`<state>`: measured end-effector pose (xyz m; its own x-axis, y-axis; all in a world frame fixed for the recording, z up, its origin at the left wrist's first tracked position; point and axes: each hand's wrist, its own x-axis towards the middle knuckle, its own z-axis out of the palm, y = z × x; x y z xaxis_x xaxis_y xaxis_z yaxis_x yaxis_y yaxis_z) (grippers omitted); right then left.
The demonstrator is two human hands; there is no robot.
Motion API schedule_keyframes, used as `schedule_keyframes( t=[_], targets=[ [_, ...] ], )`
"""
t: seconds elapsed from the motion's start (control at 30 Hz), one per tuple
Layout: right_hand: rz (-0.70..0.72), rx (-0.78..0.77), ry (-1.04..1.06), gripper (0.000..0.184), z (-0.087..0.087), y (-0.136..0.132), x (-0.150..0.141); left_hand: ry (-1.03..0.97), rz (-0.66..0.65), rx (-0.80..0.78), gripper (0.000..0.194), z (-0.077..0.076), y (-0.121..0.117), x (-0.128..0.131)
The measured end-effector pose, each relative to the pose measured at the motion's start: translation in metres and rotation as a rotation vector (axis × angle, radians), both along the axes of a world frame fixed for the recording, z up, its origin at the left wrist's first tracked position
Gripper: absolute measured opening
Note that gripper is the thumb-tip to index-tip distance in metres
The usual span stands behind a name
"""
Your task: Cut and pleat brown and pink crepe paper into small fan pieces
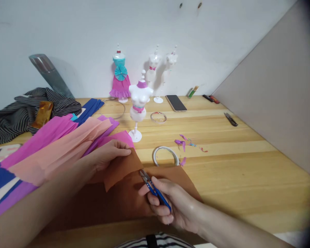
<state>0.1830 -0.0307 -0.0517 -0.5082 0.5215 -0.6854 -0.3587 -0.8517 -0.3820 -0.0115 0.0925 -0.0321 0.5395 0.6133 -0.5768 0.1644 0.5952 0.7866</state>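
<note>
A brown crepe paper sheet (103,203) lies at the near edge of the wooden table (235,165). My left hand (107,156) pinches a lifted flap of this brown paper, fingers closed on it. My right hand (170,203) grips blue thread snips (152,187), whose blades point up-left at the edge of the flap. Just beyond stands a small white mannequin (138,103) with a pink band on its waist.
Pink, peach, purple and blue crepe sheets (54,144) fan out at left. Tape rolls (165,155) (158,117), paper scraps (186,141), a phone (176,102), more mannequins (120,74), black snips (230,119), striped cloth (20,110). A grey partition (279,96) bounds the right.
</note>
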Motion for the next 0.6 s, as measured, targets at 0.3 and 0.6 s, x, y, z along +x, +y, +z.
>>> schedule_keyframes(
  t=[0.3,0.6],
  targets=[
    [-0.035,0.131,-0.016,0.038,-0.004,0.023,0.001,-0.141,-0.109,0.014,0.025,-0.003,0.009,0.003],
    [0.009,0.099,-0.030,0.039,-0.001,0.037,0.001,-0.136,-0.118,0.065,0.024,-0.004,0.020,0.000]
  ],
)
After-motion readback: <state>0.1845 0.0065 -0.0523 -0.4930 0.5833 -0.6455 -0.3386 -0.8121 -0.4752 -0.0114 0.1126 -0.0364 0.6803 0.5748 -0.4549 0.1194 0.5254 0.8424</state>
